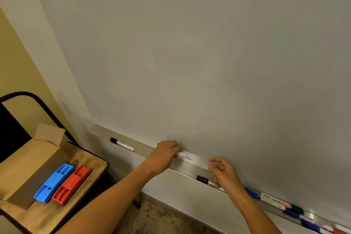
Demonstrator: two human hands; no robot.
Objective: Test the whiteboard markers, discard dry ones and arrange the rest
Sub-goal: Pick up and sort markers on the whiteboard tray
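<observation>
I saw left hand (164, 153) gripping a white-barrelled marker (185, 156) on the metal ledge (190, 166) | right hand (224, 175) loosely curled, holding nothing, above a black-capped marker (204, 180) | open brown cardboard box (28, 163) far left of both hands, contents hidden.

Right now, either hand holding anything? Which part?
Left hand grips a marker on the tray by its capped end. Right hand holds nothing.
</observation>
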